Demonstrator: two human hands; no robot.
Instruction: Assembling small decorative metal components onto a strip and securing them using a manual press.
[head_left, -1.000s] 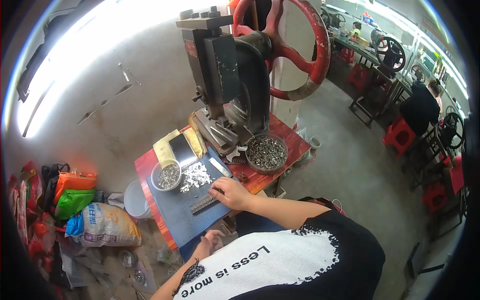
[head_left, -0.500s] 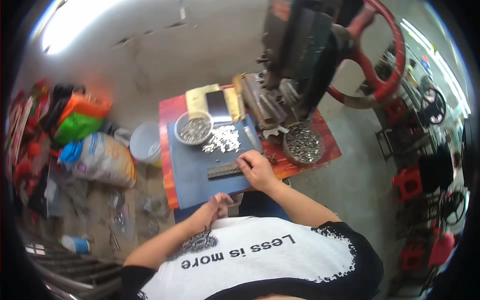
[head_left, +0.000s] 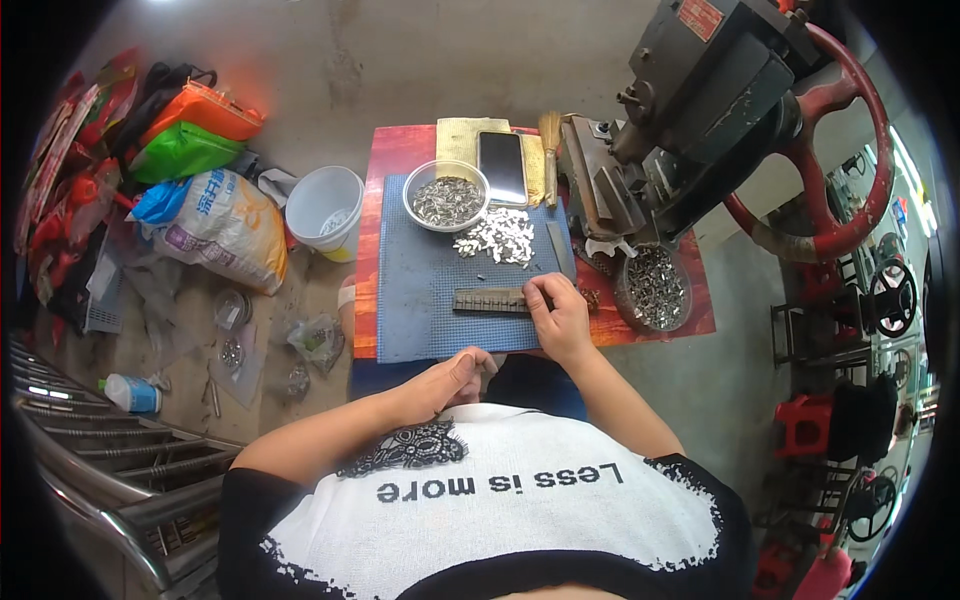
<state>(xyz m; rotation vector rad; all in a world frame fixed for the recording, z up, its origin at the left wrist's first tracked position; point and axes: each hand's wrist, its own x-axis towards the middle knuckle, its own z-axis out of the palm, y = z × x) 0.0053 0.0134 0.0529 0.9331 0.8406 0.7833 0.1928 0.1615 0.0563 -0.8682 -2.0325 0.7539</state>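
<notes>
At the left, plastic bags are overlapping too closely for you to count; one printed sack is slumping before them. One white bucket is standing left of the red table. On the blue mat, one clear bowl is holding countless metal bits. Your left hand is hovering by the near edge, fingers curling and partly hidden; whether they are gripping anything, you cannot tell. One dark notched bar is lying on the mat's near half. Farther off, white pieces are heaping beyond counting, and one phone is covering part of a yellow cloth. One brush is lying just right of it. Your right hand is pinching the bar's right end, hiding it. Farther right, one round dish is holding more metal pieces. One press is looming there, its top being cut off, and is hiding part of one red handwheel.
</notes>
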